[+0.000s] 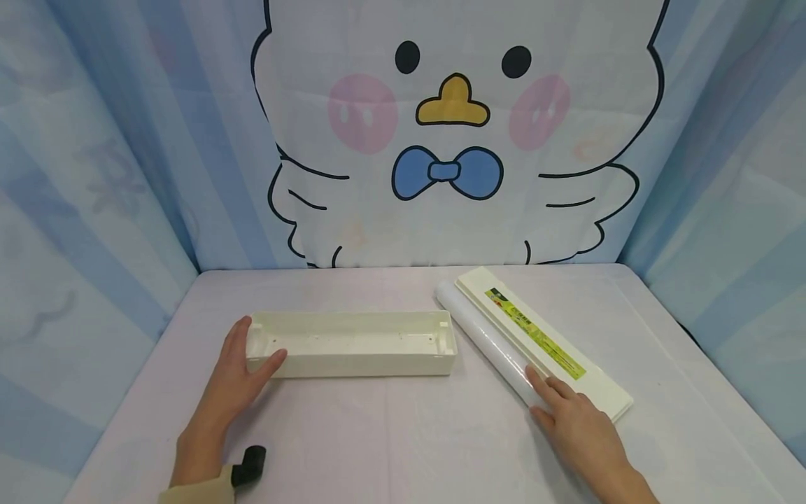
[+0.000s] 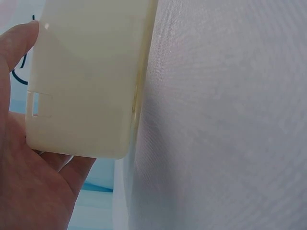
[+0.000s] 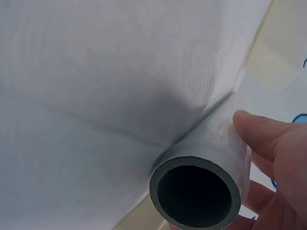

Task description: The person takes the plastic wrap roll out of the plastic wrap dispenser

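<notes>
My left hand (image 1: 231,381) grips the left end of a long, cream plastic box (image 1: 362,365), thumb on the front wall and fingers round the back. The box stands open side up; in the left wrist view its end wall (image 2: 86,86) shows a small slot. With my right hand (image 1: 582,430) I hold the near end of a roll of plastic wrap (image 1: 485,341), thumb on one side and fingers on the other. Its hollow dark core (image 3: 194,196) faces the right wrist camera. Beside the roll lies a flat cream lid (image 1: 601,393) with a green and yellow label (image 1: 535,332).
A white cloth (image 1: 387,441) covers the table. Blue and white curtains stand at the left and right, and a cartoon-printed curtain (image 1: 453,231) hangs behind the table. A black strap piece (image 1: 250,464) sticks out by my left sleeve (image 1: 198,492).
</notes>
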Demonstrator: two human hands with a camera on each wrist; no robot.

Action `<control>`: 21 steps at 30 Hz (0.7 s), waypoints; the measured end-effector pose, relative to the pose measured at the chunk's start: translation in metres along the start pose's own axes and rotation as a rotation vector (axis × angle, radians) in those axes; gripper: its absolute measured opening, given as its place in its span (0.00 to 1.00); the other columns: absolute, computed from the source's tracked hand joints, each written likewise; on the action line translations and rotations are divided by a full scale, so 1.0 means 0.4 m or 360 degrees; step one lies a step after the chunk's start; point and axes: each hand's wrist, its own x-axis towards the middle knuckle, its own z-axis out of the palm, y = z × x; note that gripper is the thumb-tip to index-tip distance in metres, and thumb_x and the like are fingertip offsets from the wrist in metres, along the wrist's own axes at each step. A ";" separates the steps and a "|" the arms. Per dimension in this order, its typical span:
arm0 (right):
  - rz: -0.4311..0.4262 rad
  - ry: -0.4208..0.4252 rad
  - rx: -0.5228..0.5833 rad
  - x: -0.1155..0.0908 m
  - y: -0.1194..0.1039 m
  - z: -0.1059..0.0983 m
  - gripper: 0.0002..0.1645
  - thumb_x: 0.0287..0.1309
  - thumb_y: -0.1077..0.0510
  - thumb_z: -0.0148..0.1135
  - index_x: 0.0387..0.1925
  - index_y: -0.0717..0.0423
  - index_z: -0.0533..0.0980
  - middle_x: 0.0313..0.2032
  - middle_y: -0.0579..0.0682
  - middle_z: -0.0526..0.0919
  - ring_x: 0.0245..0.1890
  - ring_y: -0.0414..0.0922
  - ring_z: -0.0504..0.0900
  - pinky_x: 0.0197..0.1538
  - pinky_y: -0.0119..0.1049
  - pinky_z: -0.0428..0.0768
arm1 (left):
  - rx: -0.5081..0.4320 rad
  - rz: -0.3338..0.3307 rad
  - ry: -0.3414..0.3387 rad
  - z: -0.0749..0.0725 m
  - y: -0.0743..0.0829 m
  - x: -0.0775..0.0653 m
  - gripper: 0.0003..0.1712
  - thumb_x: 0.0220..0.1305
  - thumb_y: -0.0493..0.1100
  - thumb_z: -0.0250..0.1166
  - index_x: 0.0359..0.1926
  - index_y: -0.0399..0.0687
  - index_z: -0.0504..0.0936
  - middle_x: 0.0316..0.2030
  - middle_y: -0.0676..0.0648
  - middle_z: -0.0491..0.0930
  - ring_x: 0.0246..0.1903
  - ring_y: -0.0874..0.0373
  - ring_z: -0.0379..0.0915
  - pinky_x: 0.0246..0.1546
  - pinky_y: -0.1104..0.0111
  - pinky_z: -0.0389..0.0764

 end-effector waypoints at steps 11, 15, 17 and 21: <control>-0.0012 0.0086 0.0006 -0.011 0.017 -0.014 0.38 0.59 0.51 0.73 0.69 0.52 0.72 0.53 0.60 0.81 0.37 0.59 0.82 0.34 0.57 0.82 | 0.0021 -0.0004 -0.0009 0.006 0.001 -0.002 0.60 0.70 0.62 0.62 0.79 0.34 0.34 0.77 0.28 0.36 0.75 0.30 0.35 0.69 0.36 0.46; 0.0070 0.0040 -0.0002 -0.010 0.021 -0.037 0.39 0.62 0.46 0.70 0.71 0.51 0.70 0.55 0.65 0.79 0.44 0.65 0.82 0.40 0.63 0.81 | 0.0045 0.0017 0.0011 0.001 -0.003 -0.001 0.60 0.70 0.61 0.62 0.78 0.33 0.35 0.76 0.27 0.36 0.74 0.29 0.36 0.69 0.35 0.46; 0.0097 0.0053 0.0020 -0.008 0.024 -0.053 0.39 0.62 0.46 0.69 0.71 0.51 0.70 0.56 0.66 0.79 0.47 0.67 0.81 0.42 0.64 0.80 | 0.0066 0.0010 0.0027 -0.002 -0.002 -0.001 0.59 0.70 0.61 0.62 0.78 0.33 0.35 0.76 0.28 0.36 0.74 0.29 0.36 0.68 0.35 0.47; 0.0109 0.0157 0.0074 -0.008 0.032 -0.086 0.38 0.64 0.47 0.68 0.72 0.50 0.69 0.56 0.67 0.78 0.51 0.68 0.79 0.45 0.66 0.79 | 0.0097 0.0023 0.0099 -0.011 0.004 -0.006 0.57 0.71 0.61 0.62 0.78 0.32 0.38 0.76 0.27 0.38 0.73 0.28 0.39 0.67 0.33 0.49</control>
